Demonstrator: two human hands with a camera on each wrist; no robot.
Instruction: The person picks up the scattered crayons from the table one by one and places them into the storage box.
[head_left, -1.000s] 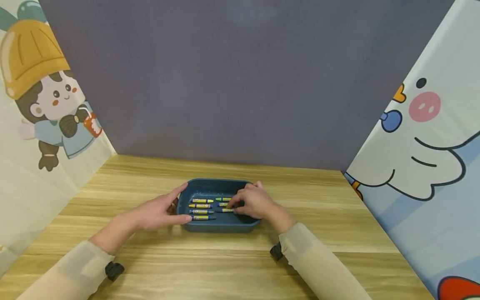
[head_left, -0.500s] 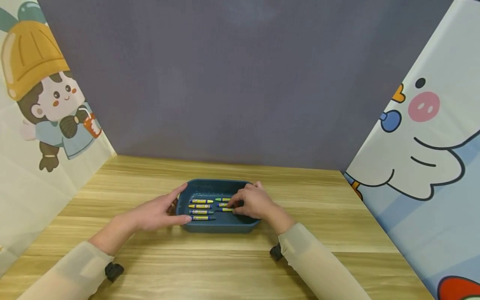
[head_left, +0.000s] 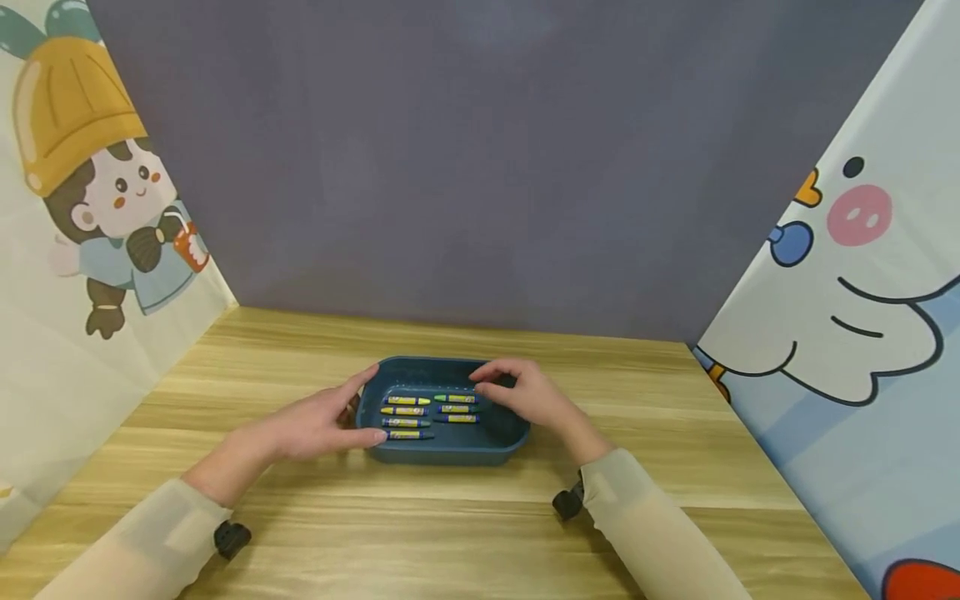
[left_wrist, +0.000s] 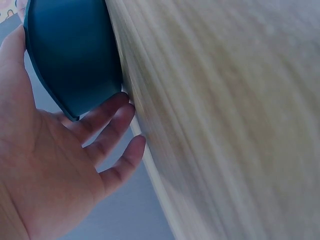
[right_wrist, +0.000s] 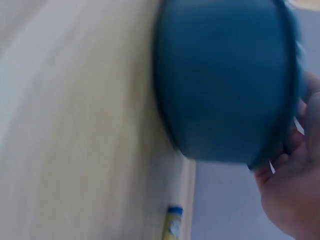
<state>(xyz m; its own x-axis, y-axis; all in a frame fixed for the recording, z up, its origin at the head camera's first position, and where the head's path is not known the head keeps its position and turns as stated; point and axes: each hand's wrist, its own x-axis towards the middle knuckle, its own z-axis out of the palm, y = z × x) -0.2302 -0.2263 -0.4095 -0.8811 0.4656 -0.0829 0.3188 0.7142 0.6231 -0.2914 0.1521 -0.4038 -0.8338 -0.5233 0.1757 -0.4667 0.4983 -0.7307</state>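
A dark blue rectangular tray (head_left: 450,457) sits on the table. Several crayons with yellow wrappers lie in its left column, among them a crayon with a yellow tip (head_left: 407,401). Beside them, three more form a right column, with a green-tipped crayon (head_left: 456,399) at the back. My left hand (head_left: 318,423) holds the tray's left end, thumb at the front corner and index finger at the back corner. In the left wrist view its other fingers reach along the outer wall. My right hand (head_left: 528,396) hovers over the tray's right side, thumb and fingers apart, nothing between them.
The wood-grain table (head_left: 420,542) extends around the tray. A grey panel (head_left: 465,167) rises behind it, with cartoon-printed panels on both sides. In the right wrist view, a yellow stick with a blue band (right_wrist: 173,222) shows at the bottom edge.
My right hand has let go of the front crayon of the right column and risen back toward the tray's far right rim, uncovering that column. My left hand keeps its place.
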